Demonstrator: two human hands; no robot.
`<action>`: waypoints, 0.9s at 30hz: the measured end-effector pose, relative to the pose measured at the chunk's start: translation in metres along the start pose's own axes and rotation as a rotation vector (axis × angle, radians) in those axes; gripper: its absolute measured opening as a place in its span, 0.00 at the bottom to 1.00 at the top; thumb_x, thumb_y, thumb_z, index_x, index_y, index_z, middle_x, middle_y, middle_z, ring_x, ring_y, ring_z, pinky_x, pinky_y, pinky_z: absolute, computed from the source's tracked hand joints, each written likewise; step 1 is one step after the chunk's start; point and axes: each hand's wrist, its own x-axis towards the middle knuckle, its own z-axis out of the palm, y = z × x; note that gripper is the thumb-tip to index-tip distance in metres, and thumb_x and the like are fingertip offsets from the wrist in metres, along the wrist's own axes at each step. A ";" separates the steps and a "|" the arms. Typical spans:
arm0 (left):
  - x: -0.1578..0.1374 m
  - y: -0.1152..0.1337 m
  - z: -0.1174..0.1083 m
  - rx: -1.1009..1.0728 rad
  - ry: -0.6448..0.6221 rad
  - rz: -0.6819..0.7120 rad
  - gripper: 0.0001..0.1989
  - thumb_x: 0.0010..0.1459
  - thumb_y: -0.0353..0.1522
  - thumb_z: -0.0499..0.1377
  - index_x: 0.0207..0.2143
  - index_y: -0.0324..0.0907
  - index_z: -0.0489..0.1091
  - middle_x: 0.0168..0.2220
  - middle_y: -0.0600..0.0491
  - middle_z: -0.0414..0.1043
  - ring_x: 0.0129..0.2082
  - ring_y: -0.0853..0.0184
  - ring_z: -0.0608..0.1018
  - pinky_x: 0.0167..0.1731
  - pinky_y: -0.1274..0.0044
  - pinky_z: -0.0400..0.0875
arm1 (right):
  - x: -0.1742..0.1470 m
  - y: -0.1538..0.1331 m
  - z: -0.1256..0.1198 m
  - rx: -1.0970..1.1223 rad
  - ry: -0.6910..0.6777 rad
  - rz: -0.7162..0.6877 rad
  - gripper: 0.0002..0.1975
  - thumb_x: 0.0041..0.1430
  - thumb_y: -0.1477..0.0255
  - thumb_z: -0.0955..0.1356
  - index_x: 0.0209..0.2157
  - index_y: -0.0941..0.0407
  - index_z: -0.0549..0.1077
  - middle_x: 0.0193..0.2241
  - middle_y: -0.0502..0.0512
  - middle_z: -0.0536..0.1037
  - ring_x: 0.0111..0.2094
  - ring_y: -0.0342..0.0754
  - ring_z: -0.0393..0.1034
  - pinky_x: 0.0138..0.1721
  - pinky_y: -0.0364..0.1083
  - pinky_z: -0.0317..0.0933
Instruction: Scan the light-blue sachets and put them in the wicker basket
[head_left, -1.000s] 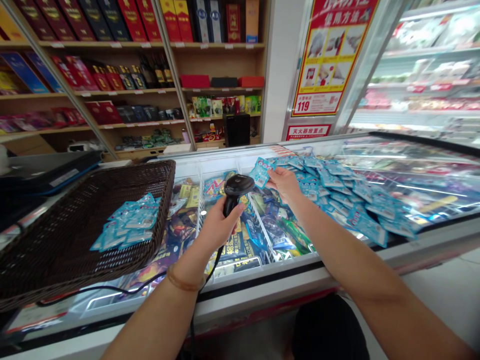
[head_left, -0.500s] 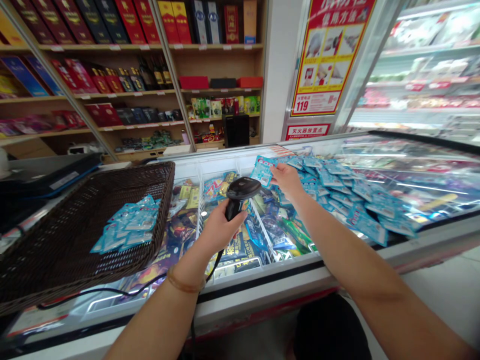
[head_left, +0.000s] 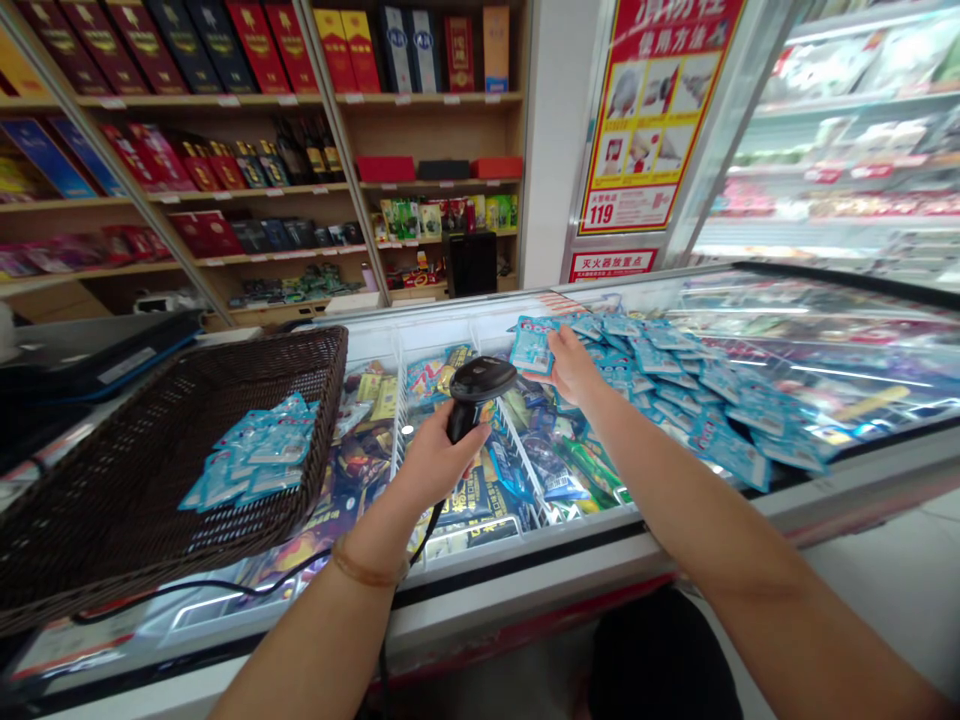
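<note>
My left hand is closed around the handle of a black barcode scanner, whose head tips toward the right. A black cable runs down from it. Between the fingers of my right hand is a light blue packet, held up just right of the scanner's head. A heap of similar blue packets lies on the freezer's glass top beyond my right forearm. On the left, a dark brown woven basket holds a smaller pile of blue packets.
Under the glass of the chest freezer are wire dividers and colourful frozen packs. Shelves with boxes and bottles stand behind. A red and yellow poster hangs on the wall, and a lit display fridge is at right.
My right hand and the blue packet have shifted slightly right, and the packet has turned a little. The scanner remains in my left hand, almost still.
</note>
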 end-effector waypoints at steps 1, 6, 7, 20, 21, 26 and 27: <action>0.000 0.000 0.000 -0.007 0.000 -0.002 0.15 0.54 0.42 0.63 0.38 0.43 0.65 0.14 0.63 0.61 0.12 0.72 0.65 0.15 0.80 0.60 | -0.002 -0.001 0.000 0.090 -0.025 0.053 0.11 0.66 0.57 0.60 0.45 0.47 0.61 0.43 0.49 0.79 0.39 0.46 0.77 0.45 0.55 0.72; -0.001 0.001 0.000 -0.022 -0.001 -0.003 0.16 0.53 0.42 0.64 0.37 0.43 0.65 0.14 0.62 0.62 0.12 0.72 0.66 0.15 0.80 0.60 | -0.011 -0.010 0.002 0.349 -0.201 0.160 0.14 0.59 0.61 0.69 0.42 0.48 0.62 0.37 0.47 0.79 0.40 0.47 0.78 0.48 0.58 0.71; -0.001 0.002 0.000 -0.020 -0.002 -0.001 0.16 0.53 0.42 0.63 0.37 0.43 0.65 0.14 0.62 0.62 0.12 0.72 0.65 0.15 0.80 0.60 | -0.012 -0.011 0.003 0.375 -0.223 0.163 0.13 0.59 0.62 0.70 0.41 0.49 0.63 0.37 0.47 0.79 0.40 0.47 0.78 0.48 0.58 0.71; -0.003 0.006 0.003 0.024 0.017 0.018 0.14 0.54 0.40 0.61 0.38 0.42 0.65 0.15 0.63 0.61 0.12 0.74 0.64 0.14 0.80 0.59 | -0.013 -0.007 0.016 0.667 -0.214 0.198 0.06 0.64 0.70 0.67 0.37 0.51 0.63 0.31 0.44 0.80 0.38 0.44 0.78 0.50 0.54 0.70; -0.003 0.005 0.003 0.029 0.018 0.021 0.14 0.54 0.40 0.61 0.38 0.42 0.65 0.15 0.63 0.61 0.12 0.73 0.64 0.14 0.80 0.59 | -0.013 -0.007 0.017 0.675 -0.215 0.200 0.06 0.64 0.70 0.67 0.36 0.51 0.63 0.31 0.44 0.80 0.38 0.44 0.78 0.50 0.54 0.71; -0.002 0.003 0.002 0.044 0.013 0.024 0.14 0.55 0.41 0.60 0.38 0.42 0.65 0.16 0.63 0.61 0.12 0.74 0.64 0.14 0.80 0.59 | -0.014 -0.007 0.017 0.679 -0.216 0.208 0.07 0.64 0.71 0.68 0.35 0.51 0.63 0.29 0.42 0.78 0.34 0.42 0.77 0.49 0.52 0.71; -0.002 0.003 0.002 0.041 0.012 0.022 0.14 0.55 0.41 0.60 0.38 0.42 0.65 0.16 0.63 0.61 0.12 0.74 0.64 0.15 0.80 0.59 | -0.014 -0.007 0.017 0.668 -0.218 0.208 0.07 0.64 0.71 0.68 0.36 0.51 0.63 0.29 0.42 0.78 0.34 0.42 0.77 0.49 0.52 0.71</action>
